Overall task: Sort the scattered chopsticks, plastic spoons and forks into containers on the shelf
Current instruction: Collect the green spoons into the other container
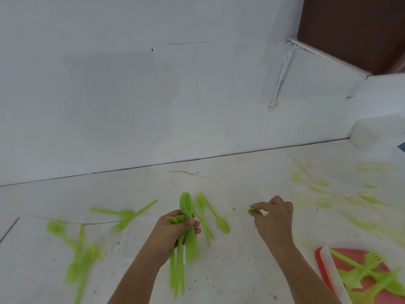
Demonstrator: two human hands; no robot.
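My left hand point(175, 229) grips a stacked bundle of green plastic spoons point(186, 227), bowls pointing up and handles hanging down. My right hand point(274, 216) pinches the tip of one more green utensil point(254, 209) low over the white surface; motion blur hides which kind it is. Two loose green spoons point(210, 213) lie between my hands. More green spoons point(122, 216) and other utensils point(76, 255) are scattered to the left. A red container point(322, 260) at the lower right holds green forks point(372, 273).
A faint, blurred spread of green cutlery point(350, 194) covers the surface at the right. A white wall point(153, 95) rises directly behind the surface. A white block point(372, 134) sits at the far right edge. A brown panel point(361, 29) fills the upper right corner.
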